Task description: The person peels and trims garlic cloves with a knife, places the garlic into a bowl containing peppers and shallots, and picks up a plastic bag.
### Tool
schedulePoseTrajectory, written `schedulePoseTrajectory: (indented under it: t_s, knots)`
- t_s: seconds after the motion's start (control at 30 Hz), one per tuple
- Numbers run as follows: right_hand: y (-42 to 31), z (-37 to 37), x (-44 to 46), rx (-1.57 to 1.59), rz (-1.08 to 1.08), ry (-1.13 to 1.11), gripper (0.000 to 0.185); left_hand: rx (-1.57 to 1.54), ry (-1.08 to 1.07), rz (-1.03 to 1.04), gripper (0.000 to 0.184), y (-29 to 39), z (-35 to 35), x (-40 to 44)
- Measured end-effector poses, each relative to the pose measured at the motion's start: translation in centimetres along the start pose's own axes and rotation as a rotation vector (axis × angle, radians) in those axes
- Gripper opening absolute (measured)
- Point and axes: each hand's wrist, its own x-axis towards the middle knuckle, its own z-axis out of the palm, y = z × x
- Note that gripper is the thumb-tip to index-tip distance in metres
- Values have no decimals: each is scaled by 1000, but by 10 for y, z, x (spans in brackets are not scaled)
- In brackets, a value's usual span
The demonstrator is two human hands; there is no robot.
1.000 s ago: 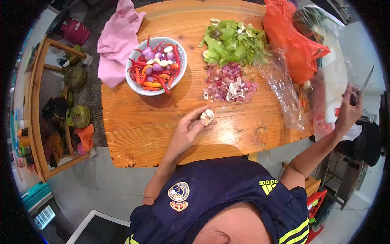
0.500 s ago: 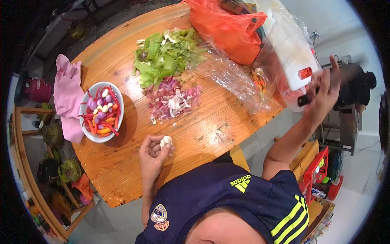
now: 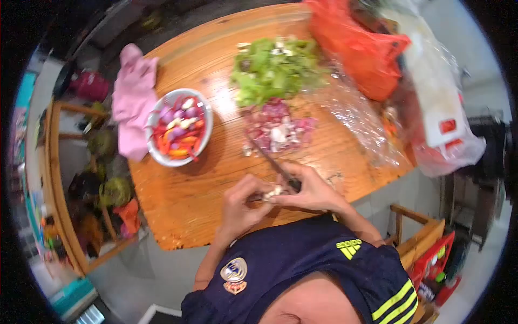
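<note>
2 hands nearly meet, with the garlic (image 3: 275,192) between them: the left hand (image 3: 244,206) pinches it, while the right hand (image 3: 315,190) grips the knife (image 3: 268,157), blade slanting forward-left toward the reddish skins (image 3: 279,130).

Our left hand (image 3: 244,205) holds garlic (image 3: 274,193) over the desk (image 3: 175,208); our right hand (image 3: 315,189) meets it, gripping a knife (image 3: 271,161) angled toward eleven o'clock. From our hands, we see a bowl (image 3: 206,135) of chilies and shallots at ten, purplish peelings (image 3: 278,127) then green leaves (image 3: 275,73) at twelve, and a red bag (image 3: 361,51) at one.
</note>
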Motion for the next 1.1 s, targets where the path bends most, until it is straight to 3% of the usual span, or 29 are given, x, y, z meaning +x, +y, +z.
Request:
schedulePoseTrajectory:
  t_s: [0.23,0.43,0.53,0.63,0.73,0.83,1.0,1.1]
  knots:
    - [-3,0,0,59,89,-62,30,51,-103,131,19,-4,-11,3]
    - [3,-1,0,153,48,-85,26,179,-204,110,18,0,-16,4]
    - [8,-5,0,181,18,-106,23,58,-175,130,12,-4,-14,9]
    - [-1,-11,-3,423,241,-117,19,-94,-135,158,16,-12,-19,15]
    - [5,-16,-2,505,131,-91,18,-631,27,-77,21,-6,-13,17]
    - [0,-14,4,507,83,71,19,-801,-64,-146,17,-23,-13,22]
    - [1,4,13,380,-2,229,24,-806,-17,-335,16,-22,10,20]
    - [7,15,16,339,4,250,24,-893,47,-311,14,-31,11,20]
